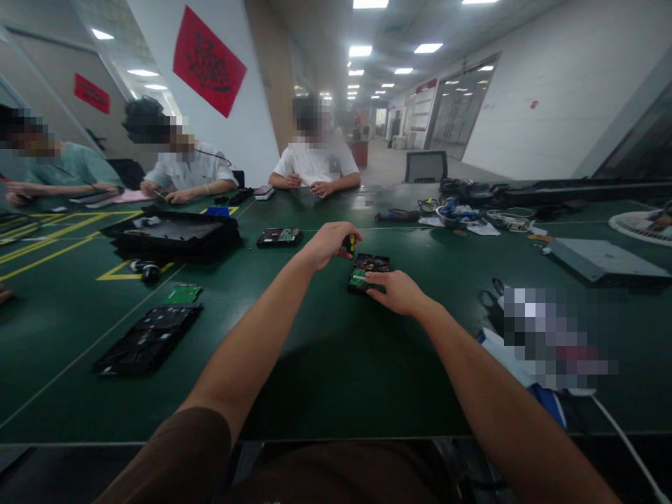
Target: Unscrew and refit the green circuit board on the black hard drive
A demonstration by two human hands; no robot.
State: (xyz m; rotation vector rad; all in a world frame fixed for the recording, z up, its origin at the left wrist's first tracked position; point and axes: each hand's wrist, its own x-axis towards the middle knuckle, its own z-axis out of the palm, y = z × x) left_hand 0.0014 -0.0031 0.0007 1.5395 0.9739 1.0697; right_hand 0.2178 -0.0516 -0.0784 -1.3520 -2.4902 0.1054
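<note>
My left hand [336,245] is closed around a yellow-and-black screwdriver [349,243], of which only the handle shows. It is held just above a small black electronic unit [371,263] with a green circuit board in its near half. The screwdriver's tip is hidden, so I cannot tell whether it touches the unit. From the right, my right hand [396,290] grips the unit's near right edge, its fingers over the green board and the thumb lower down. The unit lies flat on the dark green table [336,364].
A similar unit [279,237] lies beyond my left forearm. At left are a black plastic frame [150,339], a loose green circuit board [183,293] and a large black tray [173,234]. A grey metal box [609,259] and cables [456,213] lie right. Three people sit opposite.
</note>
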